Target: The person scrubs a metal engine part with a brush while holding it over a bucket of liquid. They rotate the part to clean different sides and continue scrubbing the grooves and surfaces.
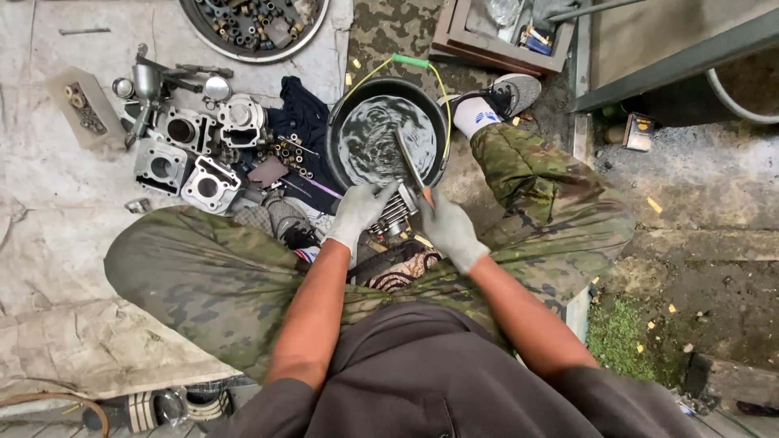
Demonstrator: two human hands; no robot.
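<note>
- Head view: my left hand (357,209), gloved in grey, is curled around a finned metal engine part (393,215) and holds it at the near rim of the black basin (334,122).
- My right hand (450,231), also gloved, is closed on the handle of a thin brush (410,158). Its long axis runs away from me and slightly left, with the far end out over the grey liquid in the basin.
- The finned part sits between my two hands, touching the left and just left of the right, so the brush hand is the nearer one to its exposed side.
- I'm sitting low on a pale ground sheet (49,211), with knees spread around the basin.
- Engine cylinders (199,158) lie to my left, a round tray of small parts (251,24) is farther off, and a wooden box (503,32) is beyond my right foot.
</note>
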